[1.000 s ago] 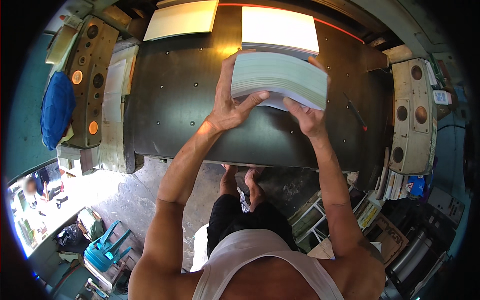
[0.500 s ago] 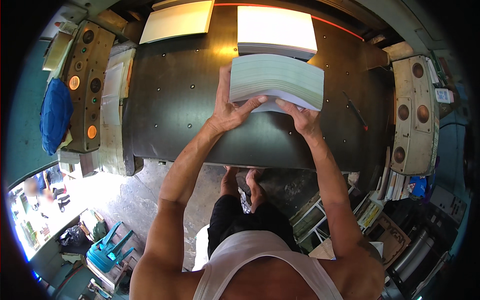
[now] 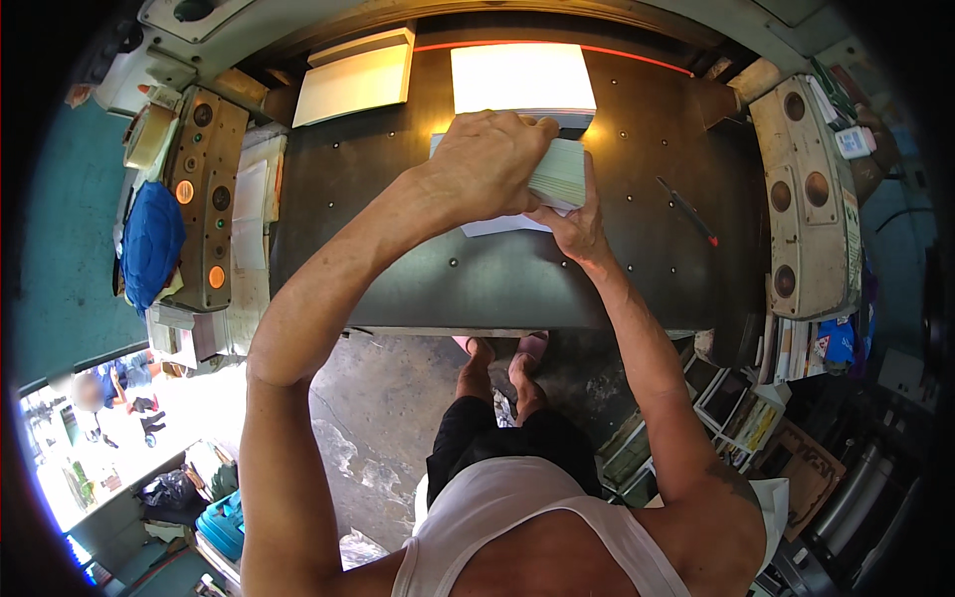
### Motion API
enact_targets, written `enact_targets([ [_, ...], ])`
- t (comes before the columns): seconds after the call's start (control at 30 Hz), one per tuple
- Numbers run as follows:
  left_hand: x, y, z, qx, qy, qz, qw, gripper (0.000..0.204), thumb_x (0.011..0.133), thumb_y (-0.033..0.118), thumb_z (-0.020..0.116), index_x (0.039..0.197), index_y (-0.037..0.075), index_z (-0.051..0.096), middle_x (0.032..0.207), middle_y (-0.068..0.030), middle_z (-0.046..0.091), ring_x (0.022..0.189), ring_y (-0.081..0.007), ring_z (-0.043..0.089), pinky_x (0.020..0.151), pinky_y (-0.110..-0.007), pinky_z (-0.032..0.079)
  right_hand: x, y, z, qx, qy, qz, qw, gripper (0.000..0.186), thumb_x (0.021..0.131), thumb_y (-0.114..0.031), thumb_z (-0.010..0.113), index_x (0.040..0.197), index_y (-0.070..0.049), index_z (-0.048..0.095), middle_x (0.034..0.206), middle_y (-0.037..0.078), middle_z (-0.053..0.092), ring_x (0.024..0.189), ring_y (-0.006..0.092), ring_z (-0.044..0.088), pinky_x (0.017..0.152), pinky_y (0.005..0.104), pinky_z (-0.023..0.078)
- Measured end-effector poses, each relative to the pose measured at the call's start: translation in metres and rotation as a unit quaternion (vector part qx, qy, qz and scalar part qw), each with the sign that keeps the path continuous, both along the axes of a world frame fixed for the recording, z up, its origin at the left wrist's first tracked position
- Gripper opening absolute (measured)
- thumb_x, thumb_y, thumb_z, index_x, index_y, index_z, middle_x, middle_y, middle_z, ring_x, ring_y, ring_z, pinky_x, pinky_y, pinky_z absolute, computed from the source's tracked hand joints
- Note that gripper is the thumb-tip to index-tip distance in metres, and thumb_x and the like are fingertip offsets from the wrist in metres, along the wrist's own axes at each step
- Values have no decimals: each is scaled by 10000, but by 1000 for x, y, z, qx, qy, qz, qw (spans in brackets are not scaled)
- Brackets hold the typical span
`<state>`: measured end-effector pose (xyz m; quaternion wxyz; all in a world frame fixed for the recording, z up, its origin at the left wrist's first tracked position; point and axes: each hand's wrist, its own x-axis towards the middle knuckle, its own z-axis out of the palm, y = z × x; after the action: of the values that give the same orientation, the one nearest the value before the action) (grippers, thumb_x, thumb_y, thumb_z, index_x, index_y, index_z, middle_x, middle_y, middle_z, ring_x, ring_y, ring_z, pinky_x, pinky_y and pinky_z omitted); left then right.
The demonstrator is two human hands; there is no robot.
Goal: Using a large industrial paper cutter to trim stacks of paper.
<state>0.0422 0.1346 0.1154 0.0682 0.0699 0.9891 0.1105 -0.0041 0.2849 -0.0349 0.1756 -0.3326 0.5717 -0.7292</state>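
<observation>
Hands [image 3: 494, 164] hide paper stack [image 3: 560, 171].

A white paper stack [image 3: 522, 80] is seated at the rear of the dark metal worktop [image 3: 398, 269], under a red line [image 3: 637, 55]. A second cream stack [image 3: 353, 82] is placed to its left. A blue cloth [image 3: 149, 244] is draped beside the left control panel [image 3: 204, 199]. A dark pen-like tool [image 3: 686, 211] is laid at the right.

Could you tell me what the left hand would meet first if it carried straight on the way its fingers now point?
Probably the white paper stack at the back of the table: the left hand lies on the greenish stack, directly before it.
</observation>
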Motion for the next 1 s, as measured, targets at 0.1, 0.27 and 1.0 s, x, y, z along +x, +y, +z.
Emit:
enact_targets([
  [0.1,7,-9,-5,9,51,-4,999,718,614,301,894,1206,12,608,878,-216,716,849,-386,702,795,-449,553,-3,5,8,26,38,8,999,663,793,-105,790,1336,-41,415,1189,107,595,1093,209,595,959,361,493],
  [0.27,25,-39,12,250,23,159,955,744,567,369,933,1157,18,648,937,-177,710,830,-277,702,763,-377,555,-31,47,1,156,132,-3,979,682,688,-150,850,1281,-16,541,1170,125,620,1086,213,596,978,349,456],
  [1.0,75,-48,-170,546,156,212,795,696,698,109,879,1276,86,492,1158,-58,593,1143,-182,540,1001,-366,432,-42,59,17,240,342,-32,908,618,648,-51,735,1235,-44,543,1160,133,532,1079,288,555,962,387,435],
])
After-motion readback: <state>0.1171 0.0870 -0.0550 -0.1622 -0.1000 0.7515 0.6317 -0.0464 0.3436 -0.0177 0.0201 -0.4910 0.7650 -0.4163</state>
